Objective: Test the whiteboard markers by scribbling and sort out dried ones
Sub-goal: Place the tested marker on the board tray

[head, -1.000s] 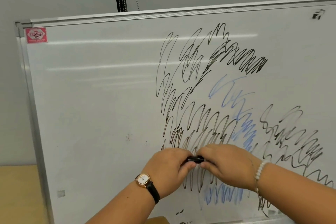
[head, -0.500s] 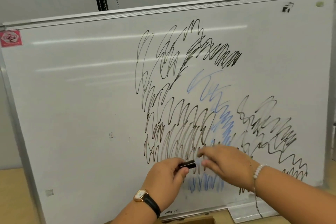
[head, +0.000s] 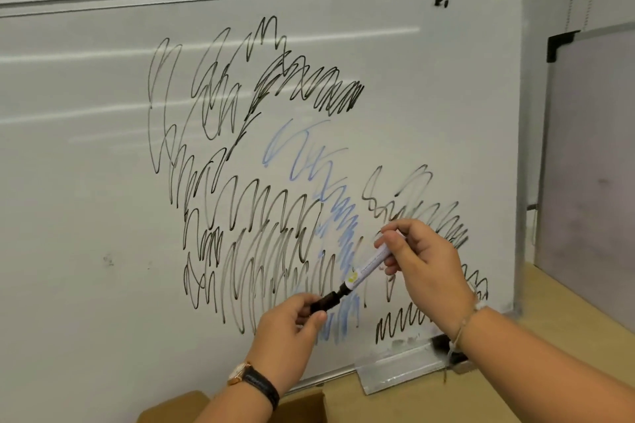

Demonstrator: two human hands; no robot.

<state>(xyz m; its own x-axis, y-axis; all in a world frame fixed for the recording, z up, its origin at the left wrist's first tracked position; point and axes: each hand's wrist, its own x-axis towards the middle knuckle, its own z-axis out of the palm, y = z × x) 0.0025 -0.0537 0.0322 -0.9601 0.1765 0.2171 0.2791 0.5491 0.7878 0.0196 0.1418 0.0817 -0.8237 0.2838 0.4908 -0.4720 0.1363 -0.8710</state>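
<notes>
Right fingers (head: 395,228) around the white-barrelled marker (head: 369,268), left fingers (head: 304,300) tight on its black cap (head: 324,301).

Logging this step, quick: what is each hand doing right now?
Left hand: pinches the black cap at the marker's tip end.
Right hand: grips the white marker barrel.

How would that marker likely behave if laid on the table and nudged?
The marker looks like a round, rigid barrel, so it would probably roll. The right hand holds it with fingertips alone, suggesting it is light. Its smooth label may be slippery.
</notes>
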